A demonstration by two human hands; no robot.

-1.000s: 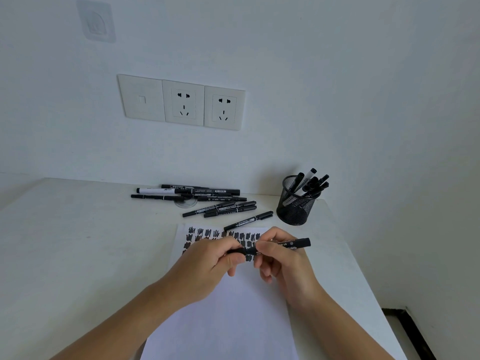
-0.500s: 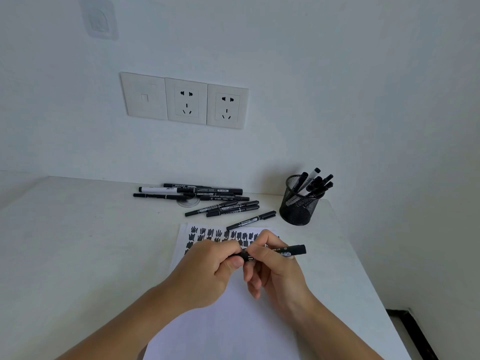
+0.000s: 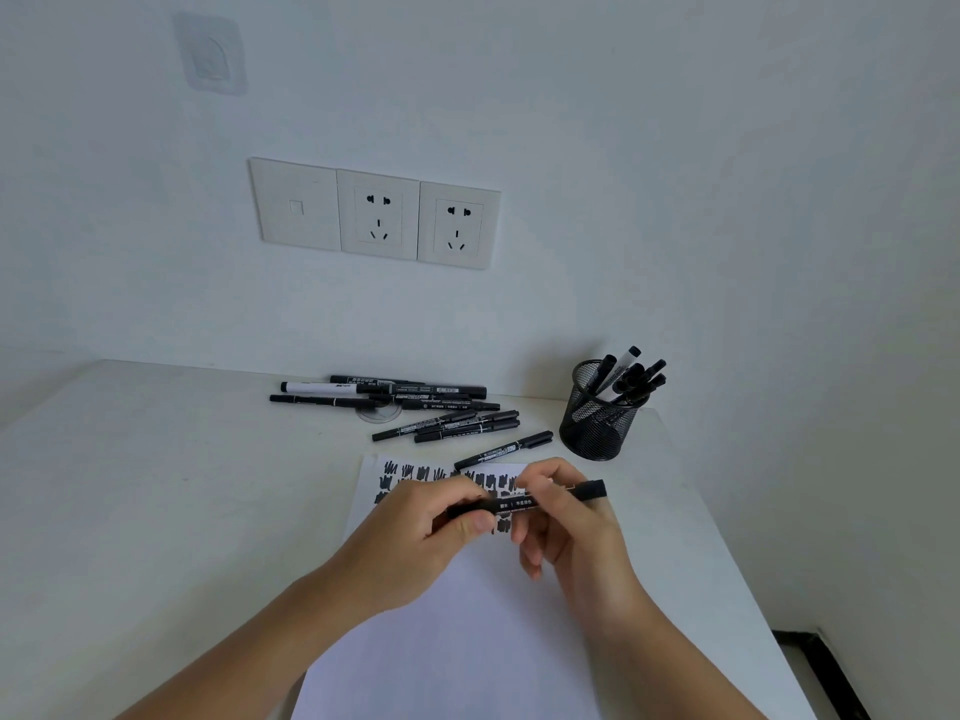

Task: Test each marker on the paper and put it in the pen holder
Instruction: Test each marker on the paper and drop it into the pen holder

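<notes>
Both my forearms are bare, coming up from the lower edge and converging on the grip. My left hand [image 3: 415,532] is back-up, fingers curled round the left end of a slim black plastic marker [image 3: 511,504], thumb tip just beneath the barrel. My right hand [image 3: 571,522] pinches the barrel just right of that, forefinger arched over it. Its other fingers hang loosely curled below the grip. Hands close together, wrists roughly straight.

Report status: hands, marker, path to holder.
Left hand and right hand both grip one marker above the paper. Pen holder upright, partly filled. Loose marker lies flat between hands and holder.
</notes>
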